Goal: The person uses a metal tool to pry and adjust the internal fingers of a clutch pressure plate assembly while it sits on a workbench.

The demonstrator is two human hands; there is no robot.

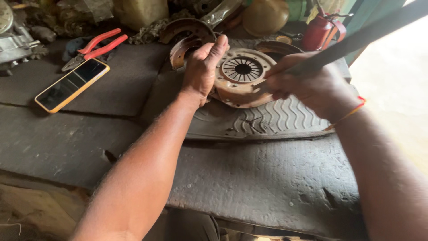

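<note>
— Where has the work got to, from where you stand?

— Somewhere in the middle, I'd judge. The rusty clutch plate point(242, 78) is propped at a tilt on the ribbed rubber mat point(267, 122), toward the far side of the worktop point(249, 178). The left hand point(201, 69) has its grip closed over the plate's left rim, thumb up over the edge, steadying it.

— And the other one?

— The right hand point(307, 85) is wrapped tight around a long dark tool point(356, 38), flat like a file or a bar, which runs off to the far right. Its working end meets the plate's right edge, though the fingers hide exactly where it touches.

— Anything come off the plate yet?

— Not that I can see. The splined hub in the middle sits in place, the rust covers the whole face, and there are no loose pieces lying on the mat beside it. So the scraping or prying looks to have most of its way to go, if that's what it is.

— What else is lying about?

— Red-handled pliers point(96, 47) and a phone in a yellow case point(72, 85) to the far left, well apart from the hands. Curved brake shoes point(187, 33) lie just beyond the plate, and a red can point(317, 32) stands at the far right.
</note>
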